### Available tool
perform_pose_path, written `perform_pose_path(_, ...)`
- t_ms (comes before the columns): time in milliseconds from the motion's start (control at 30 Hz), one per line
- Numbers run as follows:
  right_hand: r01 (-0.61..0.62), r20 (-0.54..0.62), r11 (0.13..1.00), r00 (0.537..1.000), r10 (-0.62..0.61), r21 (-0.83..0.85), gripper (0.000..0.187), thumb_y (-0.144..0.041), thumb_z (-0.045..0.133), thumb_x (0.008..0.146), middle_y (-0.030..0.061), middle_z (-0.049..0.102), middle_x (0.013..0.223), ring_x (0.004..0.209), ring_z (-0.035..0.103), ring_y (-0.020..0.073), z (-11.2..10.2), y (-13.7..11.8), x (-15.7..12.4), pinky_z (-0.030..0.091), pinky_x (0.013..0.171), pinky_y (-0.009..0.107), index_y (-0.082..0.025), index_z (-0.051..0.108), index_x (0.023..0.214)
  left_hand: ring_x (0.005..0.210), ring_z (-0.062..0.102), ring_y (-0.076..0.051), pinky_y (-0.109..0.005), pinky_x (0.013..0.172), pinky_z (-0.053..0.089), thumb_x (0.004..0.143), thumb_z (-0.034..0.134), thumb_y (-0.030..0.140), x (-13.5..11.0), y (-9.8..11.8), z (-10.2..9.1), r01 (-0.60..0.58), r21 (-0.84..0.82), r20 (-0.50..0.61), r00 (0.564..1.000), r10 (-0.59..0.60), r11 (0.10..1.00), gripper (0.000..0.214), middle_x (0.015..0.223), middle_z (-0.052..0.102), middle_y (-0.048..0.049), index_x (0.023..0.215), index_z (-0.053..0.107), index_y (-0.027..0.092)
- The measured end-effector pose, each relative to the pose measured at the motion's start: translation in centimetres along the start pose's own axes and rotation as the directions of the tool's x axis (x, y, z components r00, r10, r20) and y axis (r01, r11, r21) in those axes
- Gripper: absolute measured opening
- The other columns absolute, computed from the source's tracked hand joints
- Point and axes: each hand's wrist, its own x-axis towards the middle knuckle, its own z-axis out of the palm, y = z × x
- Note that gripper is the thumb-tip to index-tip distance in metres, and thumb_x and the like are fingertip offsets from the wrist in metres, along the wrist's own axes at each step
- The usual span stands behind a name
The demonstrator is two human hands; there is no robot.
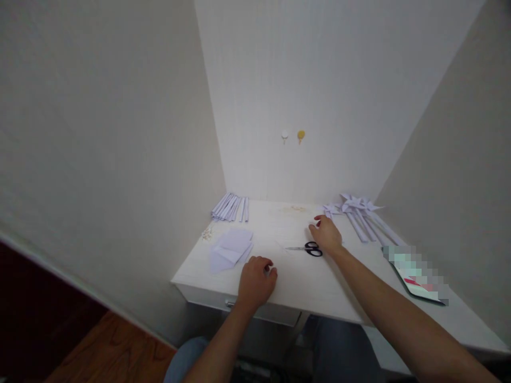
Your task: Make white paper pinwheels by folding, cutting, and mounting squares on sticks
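Observation:
My left hand [256, 281] rests at the front edge of the white table, fingers loosely curled and the thumb apart, with nothing visible in it. Just beyond it to the left lies a loose pile of white paper squares [235, 240]. Farther forward, my right hand [327, 235] hovers or rests beside the scissors [306, 248]; its fingers are bent and apart, and I see nothing between them. The scissors have black handles and point left. Behind my right hand, several white paper pinwheels [355, 204] on rolled-paper sticks lie at the back right.
Several rolled paper tubes [228, 207] lie at the back left, near a small heap of tiny pieces [206, 234]. A tablet-like device [413, 276], partly pixelated, lies on the right. Walls enclose the table [279, 287]; two small hooks hang on the back one.

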Motion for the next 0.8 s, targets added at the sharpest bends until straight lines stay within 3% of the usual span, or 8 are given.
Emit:
perform_pose_path(200, 0.127, 0.107, 0.986, 0.985, -0.139, 0.108, 0.032, -0.033, 0.062, 0.098, 0.0095, 0.065, 0.123, 0.102, 0.067, 0.0232, 3.7, -6.4, -0.4, 0.058, 0.087, 0.044, -0.017, 0.061, 0.125, 0.093, 0.061, -0.023, -0.035, 0.085, 0.042, 0.084, 0.062, 0.02, -0.2, 0.1, -0.2, -0.004, 0.051, 0.017, 1.0, 0.003, 0.999, 0.011, 0.086, 0.07, -0.0058, 0.09, 0.071, 0.018)
perform_pose_path(367, 0.219, 0.254, 0.965, 0.934, -0.25, 0.146, 0.033, -0.034, 0.062, 0.098, 0.0099, 0.064, 0.126, 0.104, 0.067, 0.0238, 7.0, -13.8, 1.8, 0.058, 0.087, 0.044, -0.017, 0.061, 0.127, 0.095, 0.059, -0.027, -0.039, 0.084, 0.041, 0.089, 0.049, 0.016, -0.1, 0.1, 0.1, 0.061, 0.132, 0.009, 0.998, -0.063, 0.989, 0.021, 0.089, 0.069, -0.0121, 0.083, 0.069, 0.015)
perform_pose_path(533, 0.286, 0.369, 0.952, 0.878, -0.306, 0.11, 0.033, -0.033, 0.063, 0.098, 0.0101, 0.063, 0.127, 0.106, 0.066, 0.0244, 9.8, -20.5, 4.1, 0.057, 0.088, 0.045, -0.017, 0.061, 0.127, 0.09, 0.062, -0.027, -0.039, 0.082, 0.041, 0.086, 0.05, 0.016, 0.0, -0.4, 0.5, 0.127, 0.169, 0.001, 0.992, -0.129, 0.977, 0.022, 0.085, 0.071, -0.0105, 0.08, 0.071, 0.016)
perform_pose_path(667, 0.324, 0.385, 0.943, 0.863, -0.326, 0.073, 0.034, -0.033, 0.063, 0.098, 0.0104, 0.063, 0.128, 0.107, 0.066, 0.0249, 11.2, -23.7, 5.5, 0.057, 0.089, 0.046, -0.018, 0.06, 0.128, 0.091, 0.062, -0.027, -0.039, 0.082, 0.042, 0.085, 0.048, 0.014, 0.3, -0.7, 0.8, 0.151, 0.169, 0.004, 0.988, -0.154, 0.974, 0.025, 0.086, 0.071, -0.0105, 0.081, 0.072, 0.016)
perform_pose_path(800, 0.325, 0.421, 0.945, 0.854, -0.306, 0.029, 0.034, -0.033, 0.063, 0.098, 0.0103, 0.063, 0.128, 0.107, 0.066, 0.0249, 12.0, -25.3, 6.5, 0.057, 0.089, 0.046, -0.017, 0.06, 0.128, 0.094, 0.062, -0.027, -0.039, 0.085, 0.042, 0.086, 0.047, 0.015, 0.6, -0.9, 0.9, 0.178, 0.143, 0.041, 0.982, -0.186, 0.974, 0.026, 0.09, 0.072, -0.0112, 0.084, 0.073, 0.016)
